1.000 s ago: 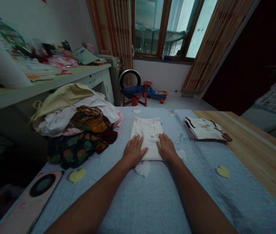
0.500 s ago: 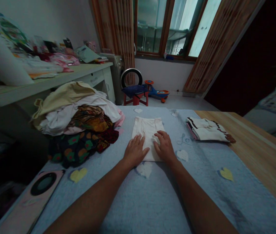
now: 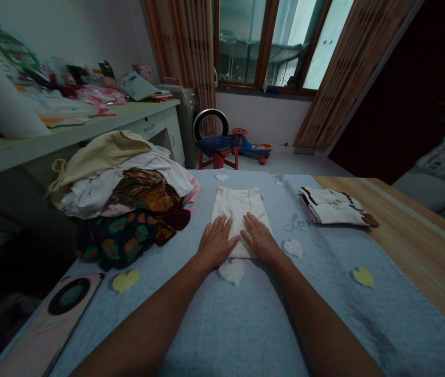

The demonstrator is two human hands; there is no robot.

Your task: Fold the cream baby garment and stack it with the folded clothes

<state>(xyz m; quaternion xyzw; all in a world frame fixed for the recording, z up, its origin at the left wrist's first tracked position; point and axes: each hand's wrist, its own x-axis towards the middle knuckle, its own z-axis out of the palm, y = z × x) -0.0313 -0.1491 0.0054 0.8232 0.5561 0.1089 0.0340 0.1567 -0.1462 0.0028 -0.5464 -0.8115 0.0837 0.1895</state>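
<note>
A white folded garment (image 3: 238, 201) lies flat on the blue cloth (image 3: 230, 324) in front of me; its exact kind does not show. My left hand (image 3: 217, 242) rests flat on its lower left part, fingers stretched out. On the lower right part lies my right hand (image 3: 260, 238), also flat with the fingers extended. The thumbs point toward each other with a small gap between them. Both palms hide the garment's lower side edges.
Left of the hands is a heap of loose clothes (image 3: 128, 183). A folded stack of clothes (image 3: 334, 207) sits at the right, by the bare wood (image 3: 414, 246). A phone (image 3: 55, 319) lies at the near left. Beyond the table stands a red stool (image 3: 219, 157).
My right hand's curled fingers have straightened and flattened onto the garment, moving slightly left. The left hand stays nearly where it was.
</note>
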